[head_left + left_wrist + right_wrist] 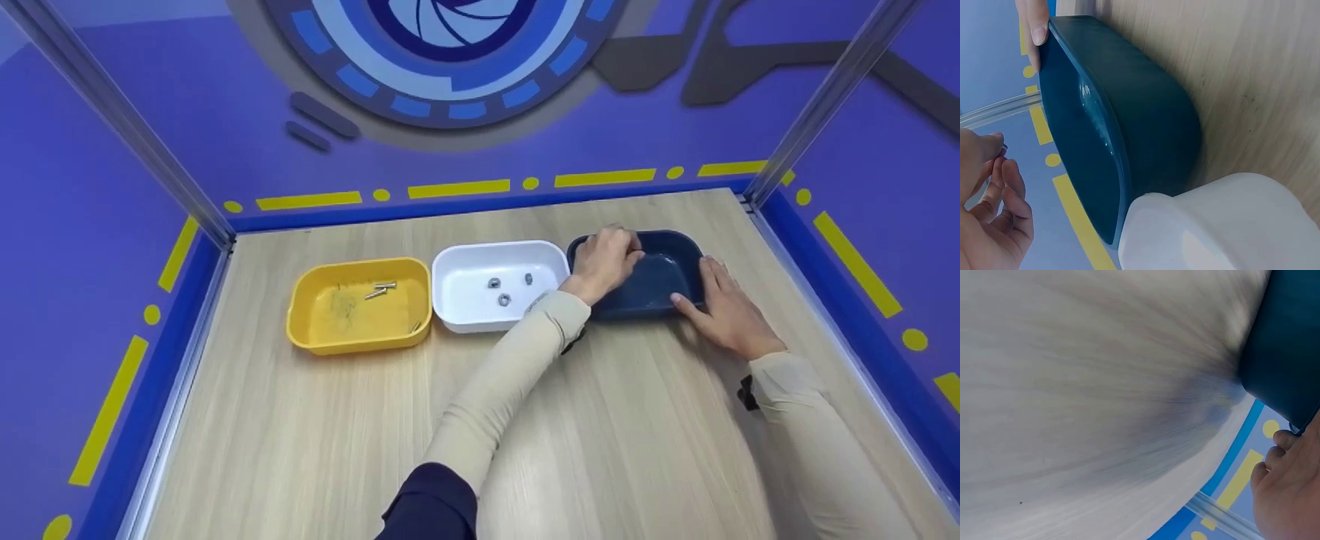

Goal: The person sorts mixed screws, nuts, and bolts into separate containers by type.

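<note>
My left hand (606, 259) is over the left part of the dark blue bin (652, 289), its thumb and index finger pinching a small metal piece (1005, 147). Mostly hidden by the fingertips, that piece does not show its kind. At the bin's right end, my right hand (731, 311) holds the corner, thumb at the front rim and fingers along the side. The right wrist view shows these fingers (1276, 449) by the bin's edge. Left of the dark bin stands a white bin (465, 289) with several metal nuts (504, 300) inside, partly covered by my left forearm.
A yellow bin (360, 347) stands left of the white one, with several metal screws (380, 290) in it. All the bins line up on a wooden table (315, 435). Blue printed panels (180, 112) and metal frame posts (127, 120) enclose its back and sides.
</note>
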`<state>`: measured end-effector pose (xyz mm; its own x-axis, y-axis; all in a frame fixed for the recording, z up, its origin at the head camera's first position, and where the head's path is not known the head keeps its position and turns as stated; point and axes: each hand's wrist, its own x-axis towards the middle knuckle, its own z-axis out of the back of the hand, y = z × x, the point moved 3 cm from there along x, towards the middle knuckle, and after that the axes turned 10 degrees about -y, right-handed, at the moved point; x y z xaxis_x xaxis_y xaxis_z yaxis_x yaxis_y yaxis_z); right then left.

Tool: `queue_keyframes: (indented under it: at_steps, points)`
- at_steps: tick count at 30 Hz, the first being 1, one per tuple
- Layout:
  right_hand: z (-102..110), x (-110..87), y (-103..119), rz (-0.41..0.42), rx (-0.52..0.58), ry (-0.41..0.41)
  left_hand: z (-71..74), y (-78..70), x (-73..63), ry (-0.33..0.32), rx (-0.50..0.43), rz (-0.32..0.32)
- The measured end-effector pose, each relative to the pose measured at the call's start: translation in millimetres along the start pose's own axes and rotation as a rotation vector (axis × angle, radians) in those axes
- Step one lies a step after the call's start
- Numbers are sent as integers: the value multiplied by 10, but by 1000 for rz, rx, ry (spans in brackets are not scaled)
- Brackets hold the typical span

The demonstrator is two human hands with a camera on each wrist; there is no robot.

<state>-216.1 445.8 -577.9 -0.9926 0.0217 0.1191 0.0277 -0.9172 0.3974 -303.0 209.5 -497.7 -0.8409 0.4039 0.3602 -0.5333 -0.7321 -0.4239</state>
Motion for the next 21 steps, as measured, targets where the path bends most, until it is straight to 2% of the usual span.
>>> queue_keyframes:
  at_steps: [13, 21]
  points:
    - [-2, -19, -5, 18, -2, -27, -10, -4, 45, -11, 3, -13]
    - [10, -21, 22, 1, -3, -7, -6, -20, 49, -21, 33, -22]
